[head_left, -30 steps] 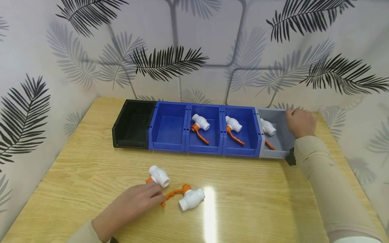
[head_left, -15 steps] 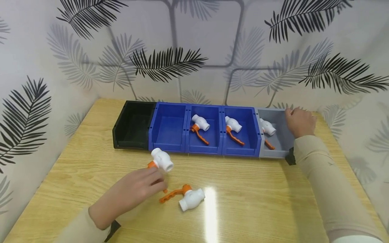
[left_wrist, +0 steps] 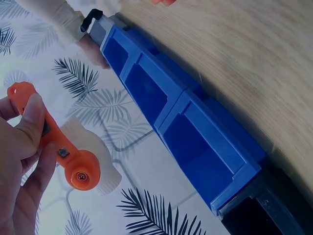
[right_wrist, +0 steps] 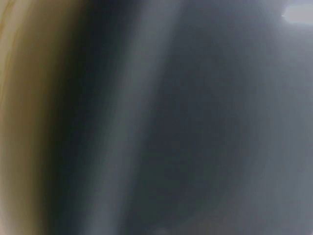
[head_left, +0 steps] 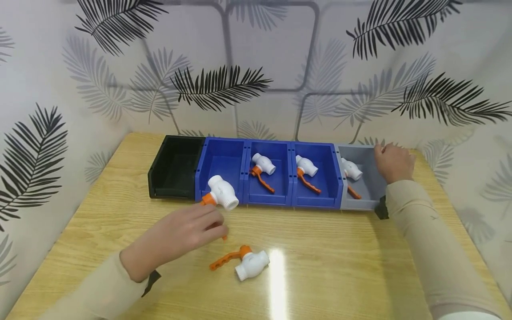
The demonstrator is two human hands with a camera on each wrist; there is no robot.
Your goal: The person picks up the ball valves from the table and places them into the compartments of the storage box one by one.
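My left hand (head_left: 182,231) pinches the orange handle of a white ball valve (head_left: 225,193) between thumb and fingers. This valve is in the air, over the front of the left blue bin (head_left: 221,166) in the head view. In the left wrist view its orange handle (left_wrist: 61,147) shows clearly. A second ball valve (head_left: 253,265) lies on the table below that hand. At the far right my right hand (head_left: 396,162) grips the outer wall of the grey bin (head_left: 371,184); its fingertips are hidden. The right wrist view is a close blur of grey.
A black bin (head_left: 176,166) ends the row on the left. The middle blue bin (head_left: 268,193), the right blue bin (head_left: 320,200) and the grey bin hold one ball valve each. The row stands on a wooden table (head_left: 320,262) before a leaf-patterned wall.
My left hand has lifted one ball valve off the table and carried it forward, towards the left blue bin. The right hand has stayed at the grey bin.
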